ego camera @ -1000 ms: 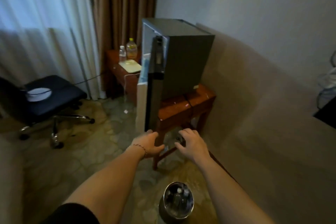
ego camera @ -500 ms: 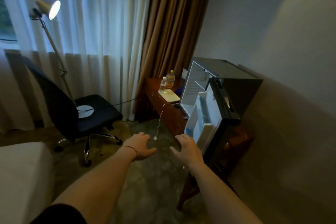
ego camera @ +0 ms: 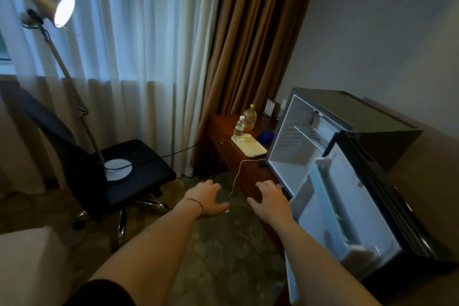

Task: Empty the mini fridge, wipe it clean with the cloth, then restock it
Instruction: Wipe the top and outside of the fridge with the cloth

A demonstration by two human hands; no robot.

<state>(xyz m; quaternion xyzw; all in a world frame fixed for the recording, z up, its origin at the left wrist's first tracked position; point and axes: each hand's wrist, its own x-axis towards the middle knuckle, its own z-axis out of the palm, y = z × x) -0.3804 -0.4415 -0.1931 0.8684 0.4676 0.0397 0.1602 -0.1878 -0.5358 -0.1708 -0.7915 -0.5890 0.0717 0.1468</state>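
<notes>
The black mini fridge (ego camera: 380,119) stands on a low wooden table (ego camera: 248,171) at the right. Its door (ego camera: 347,208) hangs wide open toward me, and the white inside shows one wire shelf with nothing on it. Beyond the fridge a small clear bottle (ego camera: 239,126) and a larger yellow-capped bottle (ego camera: 249,117) stand by a pale tray (ego camera: 250,148), with a blue cloth (ego camera: 265,136) behind it. My left hand (ego camera: 207,199) hovers over the floor, fingers loose, holding nothing. My right hand (ego camera: 270,197) hovers just left of the door's edge, fingers spread, holding nothing.
A black office chair (ego camera: 119,176) carries a floor lamp's round base (ego camera: 118,167), the lit lamp head (ego camera: 53,6) up at the left. A white cable (ego camera: 236,181) dangles off the table. Curtains fill the back wall; a white bed corner (ego camera: 27,266) sits low left.
My view has swung from behind the open door round to its front, so the fridge's inside now shows. Both hands stay held out in front, holding nothing. The metal bucket on the floor has left view.
</notes>
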